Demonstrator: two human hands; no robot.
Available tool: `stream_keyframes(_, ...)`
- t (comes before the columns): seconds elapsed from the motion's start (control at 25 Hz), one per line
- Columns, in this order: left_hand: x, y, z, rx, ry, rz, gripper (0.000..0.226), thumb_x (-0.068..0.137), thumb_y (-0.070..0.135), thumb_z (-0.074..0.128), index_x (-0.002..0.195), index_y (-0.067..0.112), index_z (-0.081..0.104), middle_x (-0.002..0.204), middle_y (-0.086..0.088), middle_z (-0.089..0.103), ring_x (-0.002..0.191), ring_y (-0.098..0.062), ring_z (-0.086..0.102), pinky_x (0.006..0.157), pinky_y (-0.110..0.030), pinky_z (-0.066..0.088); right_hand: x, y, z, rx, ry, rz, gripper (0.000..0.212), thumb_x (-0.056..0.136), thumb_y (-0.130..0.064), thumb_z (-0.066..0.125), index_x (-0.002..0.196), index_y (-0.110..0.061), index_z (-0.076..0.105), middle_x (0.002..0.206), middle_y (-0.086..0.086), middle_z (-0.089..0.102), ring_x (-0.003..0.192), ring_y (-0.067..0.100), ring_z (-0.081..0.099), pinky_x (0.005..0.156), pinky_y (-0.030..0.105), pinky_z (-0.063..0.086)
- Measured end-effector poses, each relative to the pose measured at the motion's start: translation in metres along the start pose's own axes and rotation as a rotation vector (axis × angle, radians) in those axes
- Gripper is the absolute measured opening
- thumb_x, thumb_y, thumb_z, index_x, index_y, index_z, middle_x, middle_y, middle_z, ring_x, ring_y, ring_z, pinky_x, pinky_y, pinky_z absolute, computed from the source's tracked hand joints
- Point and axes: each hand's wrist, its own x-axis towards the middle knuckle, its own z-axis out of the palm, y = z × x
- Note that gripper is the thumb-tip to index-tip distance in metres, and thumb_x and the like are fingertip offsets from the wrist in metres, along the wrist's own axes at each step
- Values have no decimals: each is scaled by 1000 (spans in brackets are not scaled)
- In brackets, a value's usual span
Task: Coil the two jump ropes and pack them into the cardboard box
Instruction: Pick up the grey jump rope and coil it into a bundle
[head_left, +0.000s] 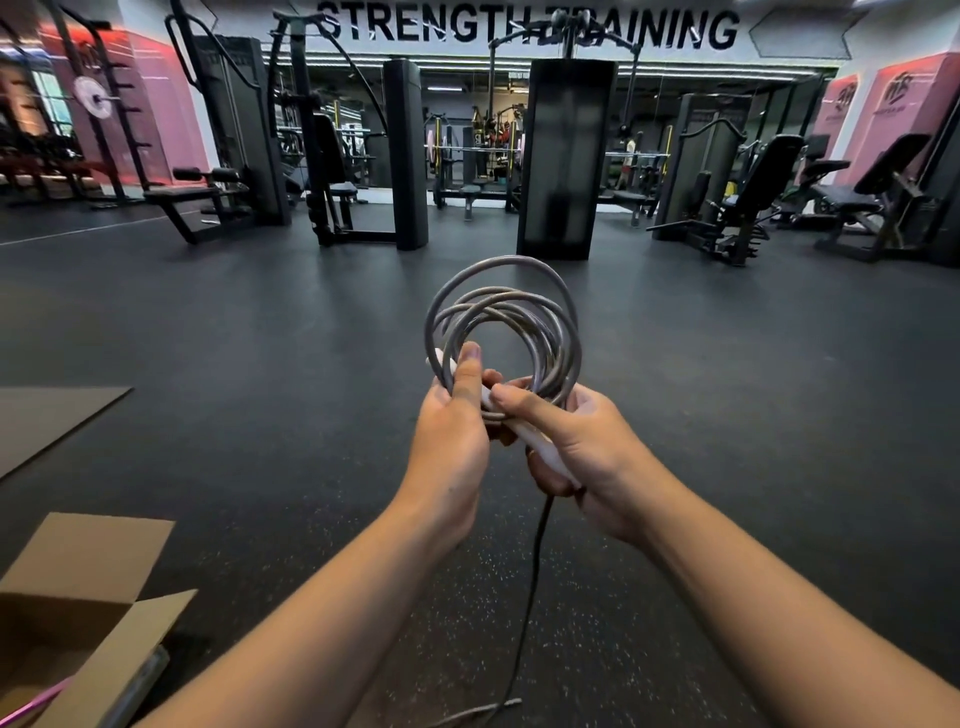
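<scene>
A grey, glossy jump rope (511, 322) is held up at mid-frame, wound into several loose round loops that stand roughly upright above both hands. The left hand (452, 431) is closed around the bottom left of the coil, thumb pressed up along the loops. The right hand (576, 447) is clenched on a white plastic handle (535, 441), which lies slanted between the two hands, its upper end poking out past the left thumb. The right thumb is laid across the bundle where the loops meet the handle.

One uncoiled strand (530, 587) is seen dropping from under the right hand, hanging between the forearms and reaching the dark speckled rubber floor (260, 322) at the bottom edge, where its end trails leftward.

An open brown cardboard box (98, 613) is set on the floor at the lower left, well apart from the hands, flaps spread outward. A thin pink item (36, 704) is partly visible at the box's lower corner; what it is cannot be told. A flat grey mat (47, 421) lies on the floor at the left edge.

Black weight machines and benches (727, 208) are ranged across the background beneath a wall sign (530, 26) lettered "STRENGTH TRAINING".
</scene>
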Motion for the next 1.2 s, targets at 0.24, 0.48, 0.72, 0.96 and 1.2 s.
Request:
stream_keyframes(0.24,27,22,-31,142,-195,85,50,81,11,79,126,11,58,97,-7,68,103,-36,70,90,-42,57,0,-21,-24,-264,-106,49,19,87,-16,80,99,-8,68,67,15,60,35,11,33,32,19,24)
stream_keyframes(0.48,17,81,-40,707,-609,108,86,69,19,87,142,40,46,121,-2,71,112,-15,71,94,-31,55,-10,-49,-42,-697,-268,76,15,86,-23,82,94,-11,77,64,9,64,44,14,40,39,21,28)
stream_keyframes(0.72,2,92,-19,1235,-651,500,91,75,38,88,147,44,35,133,15,55,122,3,54,104,-18,45,-11,-52,-38,-900,-377,91,15,88,-27,81,91,-12,77,63,5,66,44,14,42,39,22,30)
stream_keyframes(0.96,7,83,-16,1469,-677,346,62,76,38,88,129,44,58,106,20,71,96,8,66,84,-14,50,-14,-55,-39,-871,-388,140,21,89,-22,79,89,-3,71,65,12,66,46,16,41,39,23,28)
stream_keyframes(1.2,19,56,-31,1029,-743,44,22,89,18,79,110,21,73,85,1,78,71,-13,70,69,-27,57,-11,-59,-45,-864,-291,110,14,88,-20,78,95,-13,69,72,21,73,53,19,53,40,20,31)
